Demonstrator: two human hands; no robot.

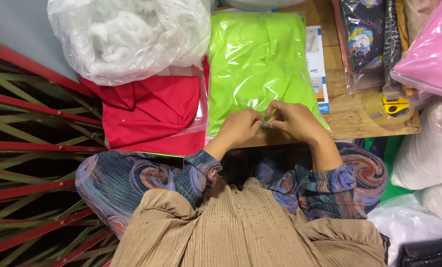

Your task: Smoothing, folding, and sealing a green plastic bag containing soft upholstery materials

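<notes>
While its long axis runs up the frame's centre, the lime-green bagged garment (255, 64) has its near edge pinched by left hand (240, 126) and right hand (295, 120); red fabric (151, 111) lies beside it, left.

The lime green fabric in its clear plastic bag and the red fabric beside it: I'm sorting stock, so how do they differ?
The lime green fabric in its clear plastic bag lies flat and smooth; the red fabric is bunched and creased. Both hands, left hand and right hand, pinch the green bag's near edge; neither touches the red one. A bag of white stuffing overlaps the red fabric, not the green. Both rest on the wooden table.
</notes>
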